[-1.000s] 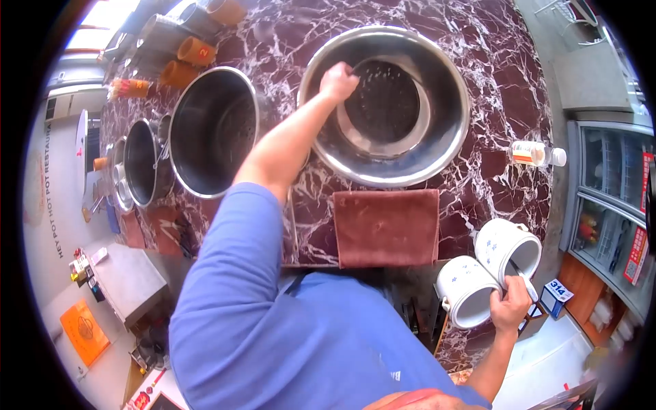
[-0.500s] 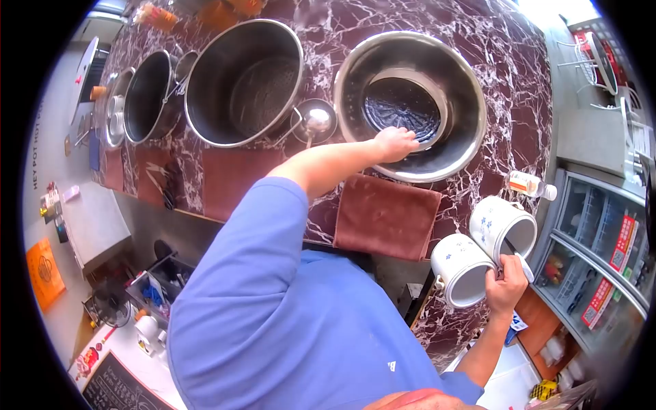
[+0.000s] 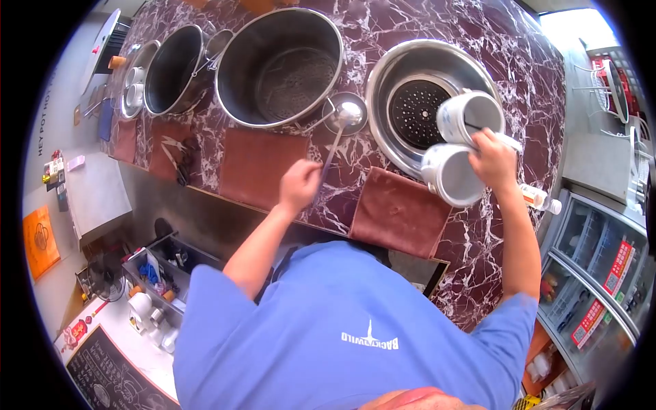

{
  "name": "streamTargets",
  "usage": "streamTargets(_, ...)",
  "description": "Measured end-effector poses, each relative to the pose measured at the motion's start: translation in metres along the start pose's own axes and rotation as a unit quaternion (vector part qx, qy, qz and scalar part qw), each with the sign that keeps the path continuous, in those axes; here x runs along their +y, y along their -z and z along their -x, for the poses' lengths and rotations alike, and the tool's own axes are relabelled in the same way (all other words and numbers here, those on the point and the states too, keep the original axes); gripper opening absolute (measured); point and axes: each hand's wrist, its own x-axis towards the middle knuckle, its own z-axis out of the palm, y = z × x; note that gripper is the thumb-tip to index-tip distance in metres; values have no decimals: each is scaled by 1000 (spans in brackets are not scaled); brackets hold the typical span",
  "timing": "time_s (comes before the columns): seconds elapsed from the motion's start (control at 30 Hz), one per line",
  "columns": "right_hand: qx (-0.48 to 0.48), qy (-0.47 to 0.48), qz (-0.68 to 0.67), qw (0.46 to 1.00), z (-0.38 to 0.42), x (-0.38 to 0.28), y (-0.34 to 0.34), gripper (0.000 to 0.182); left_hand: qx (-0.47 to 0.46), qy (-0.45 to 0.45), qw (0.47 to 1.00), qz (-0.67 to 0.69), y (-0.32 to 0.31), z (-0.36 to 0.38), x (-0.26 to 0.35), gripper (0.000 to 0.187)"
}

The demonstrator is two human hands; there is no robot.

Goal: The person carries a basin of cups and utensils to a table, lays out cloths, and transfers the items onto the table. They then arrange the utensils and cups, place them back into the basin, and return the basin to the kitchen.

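My right hand [image 3: 493, 160] grips two white mugs by their handles, one mug [image 3: 459, 115] above the other mug [image 3: 447, 176], with a white spoon sticking out of the upper one. They hang tilted over the right rim of a wide steel basin [image 3: 383, 78] with a perforated strainer [image 3: 413, 113] at its bottom. My left hand [image 3: 299, 184] is closed around the end of a steel ladle's handle; the ladle [image 3: 347, 113] has its bowl resting on the marble counter [image 3: 519, 82] between the basin and a big pot.
A large steel pot [image 3: 280, 65] and a smaller pot [image 3: 171, 68] stand left of the basin. Brown towels [image 3: 400, 213] lie along the counter's near edge. A small bottle [image 3: 543, 199] lies at the right. A glass-door fridge [image 3: 601, 280] is lower right.
My right hand has lifted both mugs from beside the counter's edge up over the basin. My left hand has left the basin and taken the ladle handle.
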Motion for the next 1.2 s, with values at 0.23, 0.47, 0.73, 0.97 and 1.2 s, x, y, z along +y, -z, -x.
streamTargets(0.23, -80, -34, 27, 996, -106, 23, -123, 17, 136, 307, 942, 5, 110, 150, -117, 16)
streamTargets(0.47, -113, -110, 47, 986, -133, 21, -169, 25, 234, 619, 742, 105, 151, 362, -145, 10)
streamTargets(0.73, -93, -116, 69, 986, -124, 41, -203, 51, 235, 788, 541, 173, 155, 489, -142, 13)
streamTargets(0.97, -4, -278, 86, 957, -143, -80, -150, 47, 201, 763, 577, 211, 197, 497, -283, 14)
streamTargets(1.2, 173, -221, -52, 958, -225, -246, -136, 39, 397, 620, 570, 365, 355, 431, -405, 12)
